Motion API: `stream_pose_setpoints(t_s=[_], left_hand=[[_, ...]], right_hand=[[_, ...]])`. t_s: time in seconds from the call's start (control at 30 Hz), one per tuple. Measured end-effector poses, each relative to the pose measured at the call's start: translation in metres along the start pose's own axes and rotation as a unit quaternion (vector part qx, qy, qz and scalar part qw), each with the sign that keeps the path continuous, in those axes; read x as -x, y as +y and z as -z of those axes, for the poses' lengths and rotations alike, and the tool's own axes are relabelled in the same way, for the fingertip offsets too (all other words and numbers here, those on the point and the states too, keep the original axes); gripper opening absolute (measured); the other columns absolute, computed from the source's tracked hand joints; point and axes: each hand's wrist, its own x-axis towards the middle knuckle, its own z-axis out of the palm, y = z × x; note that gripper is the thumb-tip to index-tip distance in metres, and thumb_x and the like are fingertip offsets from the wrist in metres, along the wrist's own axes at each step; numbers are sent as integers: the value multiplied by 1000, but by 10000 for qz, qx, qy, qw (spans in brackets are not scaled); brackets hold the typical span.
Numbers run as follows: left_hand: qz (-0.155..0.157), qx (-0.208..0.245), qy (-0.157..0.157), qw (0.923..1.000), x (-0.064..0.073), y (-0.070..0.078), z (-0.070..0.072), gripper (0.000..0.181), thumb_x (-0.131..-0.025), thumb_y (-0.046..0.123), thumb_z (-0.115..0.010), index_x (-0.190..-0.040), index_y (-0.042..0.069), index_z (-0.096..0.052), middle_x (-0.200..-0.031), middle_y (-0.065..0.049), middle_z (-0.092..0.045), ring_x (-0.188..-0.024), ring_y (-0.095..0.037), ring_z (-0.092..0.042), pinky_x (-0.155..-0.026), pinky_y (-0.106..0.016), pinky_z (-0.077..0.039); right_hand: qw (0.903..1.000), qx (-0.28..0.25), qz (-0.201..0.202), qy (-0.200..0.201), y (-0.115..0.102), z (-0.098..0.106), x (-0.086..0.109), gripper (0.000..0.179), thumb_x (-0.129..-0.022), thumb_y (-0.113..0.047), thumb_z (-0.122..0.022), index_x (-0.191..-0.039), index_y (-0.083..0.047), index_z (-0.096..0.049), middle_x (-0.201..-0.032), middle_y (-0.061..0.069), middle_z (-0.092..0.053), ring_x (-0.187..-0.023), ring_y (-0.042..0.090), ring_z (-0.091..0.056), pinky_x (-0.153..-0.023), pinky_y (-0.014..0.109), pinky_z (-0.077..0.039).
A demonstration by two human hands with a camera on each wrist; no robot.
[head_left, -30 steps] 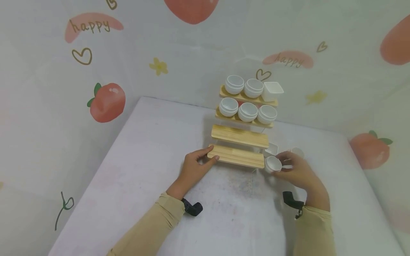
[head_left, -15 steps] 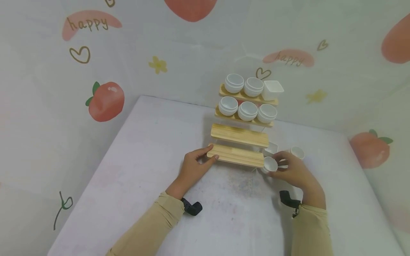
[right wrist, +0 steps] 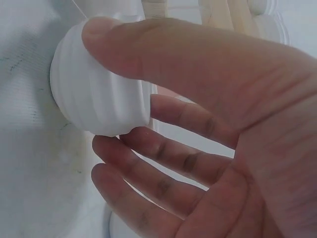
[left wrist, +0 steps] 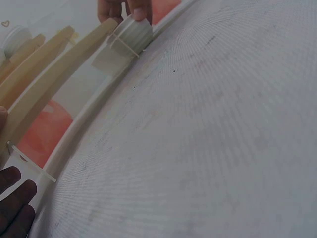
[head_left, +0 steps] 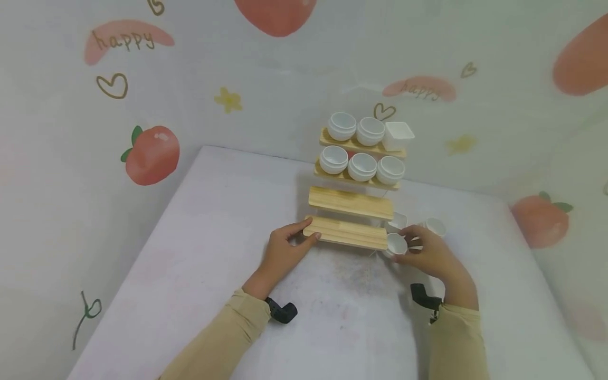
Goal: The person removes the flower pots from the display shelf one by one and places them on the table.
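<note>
My left hand [head_left: 287, 250] pinches the left end of the lowest wooden shelf [head_left: 347, 232] of a tiered rack, thumb at the front edge. Beside that shelf's right end, my right hand [head_left: 427, 253] grips a small white bowl [head_left: 395, 245] between thumb and fingers. Up close in the right wrist view, the bowl [right wrist: 99, 82] has ridged sides, with the thumb laid over it and fingertips at its rim. Across the shelf in the left wrist view, the same bowl [left wrist: 132, 38] sits low, close to the tabletop.
Several round white bowls [head_left: 362, 167] and a square white bowl [head_left: 398, 135] fill the upper two shelves. The third shelf [head_left: 350, 202] down is bare wood. Behind my right hand stand another square bowl [head_left: 395, 221] and a round one [head_left: 435, 227] on the white table [head_left: 214, 211].
My right hand has brought the bowl a little left, closer to the lowest shelf's right end. My left hand keeps its hold on the shelf. The head view has shifted slightly.
</note>
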Motion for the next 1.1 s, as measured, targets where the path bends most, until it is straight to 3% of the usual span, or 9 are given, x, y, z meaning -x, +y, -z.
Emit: stream_pose_setpoints(t_s=[0.23, 0.37, 0.4, 0.43, 0.47, 0.6, 0.7, 0.87, 1.1], left_hand=[[160, -6, -15, 9999, 4, 0, 1, 52, -95, 39, -83, -142, 23, -69, -147, 3, -66, -143, -18, -58, -121, -44, -46], [174, -9, -41, 9998, 5, 0, 2, 52, -95, 40, -82, -142, 25, -69, -148, 3, -65, -143, -17, -57, -121, -43, -46], [149, -7, -45, 9999, 4, 0, 2, 52, -95, 40, -82, -142, 25, -69, -148, 3, -65, -143, -17, -57, -121, -43, -46], [127, 8, -46, 9999, 4, 0, 2, 52, -95, 40, -82, -142, 24, -69, -148, 3, -65, -143, -17, -57, -121, -43, -46], [98, 18, -41, 9999, 3, 0, 1, 52, -95, 40, -82, -142, 24, -69, -148, 3, -65, -143, -17, -57, -120, -43, -46], [2, 58, -24, 10000, 1, 0, 0, 51, -96, 38, -82, -142, 23, -69, -148, 2, -65, -143, -16, -58, -120, -42, -47], [-26, 34, -20, 10000, 1, -1, 1, 50, -96, 38, -82, -142, 23, -69, -148, 2, -66, -143, -16, -58, -120, -43, -47], [-47, -55, 1, 10000, 3, -1, 2, 51, -95, 38, -82, -142, 23, -69, -148, 1, -66, -143, -18, -58, -119, -45, -48], [-30, -79, -44, 10000, 2, 1, 0, 52, -96, 41, -81, -143, 24, -68, -149, 3, -64, -144, -16, -57, -120, -43, -47]], right_hand=[[9997, 233, -63, -5, -5, 2, 6, 70, -87, -34, -91, -140, 1, -60, -130, 26, -66, -125, 51, -64, -104, 62, -55], [9980, 351, 261, 462, -12, 3, 8, 56, -96, -29, -82, -137, 3, -62, -131, 27, -66, -122, 48, -66, -105, 63, -54], [9963, 339, 387, 696, -14, 4, 8, 50, -97, -26, -80, -135, 3, -64, -130, 26, -67, -121, 46, -67, -106, 57, -56], [9935, 346, 524, 950, -15, 4, 8, 46, -99, -24, -79, -133, 3, -64, -128, 26, -68, -119, 45, -68, -104, 55, -57], [9894, 355, 653, 1245, -18, 4, 7, 43, -99, -22, -78, -132, 3, -65, -127, 24, -69, -116, 41, -69, -103, 46, -60], [9652, -215, 1086, 2369, -32, 4, 1, 35, -97, -9, -79, -127, 3, -67, -121, 17, -70, -110, 9, -69, -92, 10, -55], [9434, -814, 1298, 2941, -44, 3, -5, 35, -94, 1, -78, -128, 5, -68, -120, 11, -68, -107, -6, -64, -91, 5, -52], [9242, -1223, 1383, 3345, -59, 4, -20, 42, -93, 4, -77, -134, 4, -65, -127, 5, -64, -112, -1, -64, -94, 10, -55], [9295, -1360, 1140, 3232, -77, 10, -40, 53, -95, -4, -78, -144, -1, -59, -141, 10, -58, -129, 19, -63, -100, 12, -54]])
